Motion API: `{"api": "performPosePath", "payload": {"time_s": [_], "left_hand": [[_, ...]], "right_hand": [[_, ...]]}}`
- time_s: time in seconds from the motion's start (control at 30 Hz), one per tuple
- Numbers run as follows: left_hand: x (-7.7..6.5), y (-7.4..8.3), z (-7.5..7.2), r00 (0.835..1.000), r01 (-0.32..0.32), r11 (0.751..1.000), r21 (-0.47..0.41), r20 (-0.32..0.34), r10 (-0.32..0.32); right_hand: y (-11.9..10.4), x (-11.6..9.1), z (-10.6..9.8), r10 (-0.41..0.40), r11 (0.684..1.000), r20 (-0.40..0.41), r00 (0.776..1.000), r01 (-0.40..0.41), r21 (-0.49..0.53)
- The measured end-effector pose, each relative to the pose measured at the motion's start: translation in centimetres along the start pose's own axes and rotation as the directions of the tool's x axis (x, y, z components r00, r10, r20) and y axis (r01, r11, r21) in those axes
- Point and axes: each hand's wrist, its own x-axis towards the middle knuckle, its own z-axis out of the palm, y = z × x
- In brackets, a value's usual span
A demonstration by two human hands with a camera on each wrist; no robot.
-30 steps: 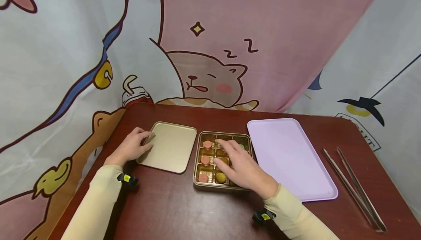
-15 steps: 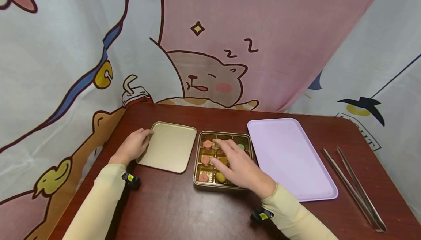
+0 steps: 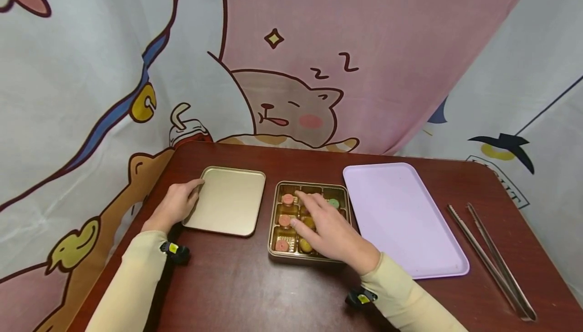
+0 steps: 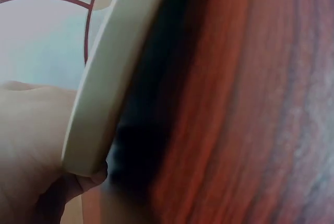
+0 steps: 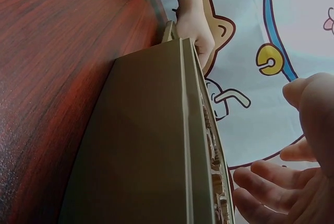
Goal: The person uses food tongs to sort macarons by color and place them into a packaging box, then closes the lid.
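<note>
My left hand (image 3: 175, 201) pinches the left edge of a flat gold tin lid (image 3: 227, 201). In the left wrist view the lid (image 4: 112, 72) shows edge-on, a fingertip curled under its corner. My right hand (image 3: 332, 231) spreads loosely over the open gold tin (image 3: 296, 260), fingers relaxed and holding nothing. Gold compartments divide the tin. Small round pieces lie in them: pink ones (image 3: 282, 245) down the left column, a yellow one (image 3: 305, 245) at the front and a green one (image 3: 334, 203) at the back right. My right hand hides some compartments.
A lilac tray (image 3: 405, 220) lies right of the tin, close to its side. Metal tongs (image 3: 492, 263) rest spread at the table's right. The brown table (image 3: 237, 291) ends at a cartoon-printed curtain (image 3: 387, 43) behind it.
My left hand has closed on the lid's left edge, and the lid has shifted slightly left, away from the tin. My right hand has moved only slightly over the tin.
</note>
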Motion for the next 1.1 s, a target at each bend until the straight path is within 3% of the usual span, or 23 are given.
{"api": "performPosePath", "payload": {"time_s": [0.27,0.53,0.77,0.97,1.1], "left_hand": [[-0.3,1.7,-1.4,0.996,-0.032,0.999,-0.011,-0.081,0.031],[-0.1,7.7,-3.7,0.991,-0.099,0.994,-0.034,-0.093,0.096],[-0.7,12.2,-4.0,0.985,-0.147,0.984,-0.099,-0.110,0.136],[-1.2,13.6,-3.6,0.974,-0.182,0.972,-0.146,-0.164,0.157],[-1.3,13.9,-3.3,0.967,-0.207,0.962,-0.177,-0.184,0.175]], "right_hand": [[-0.1,-0.1,-0.1,0.018,1.000,0.023,1.000,-0.018,0.000],[-0.1,-0.1,-0.3,0.019,1.000,0.018,1.000,-0.019,0.007],[-0.2,-0.3,-0.5,0.004,0.998,-0.028,1.000,-0.002,0.065],[0.2,-0.2,-0.8,-0.074,0.995,-0.140,0.987,0.083,0.058],[0.8,-0.4,-1.3,-0.087,0.995,-0.136,0.987,0.094,0.040]]}}
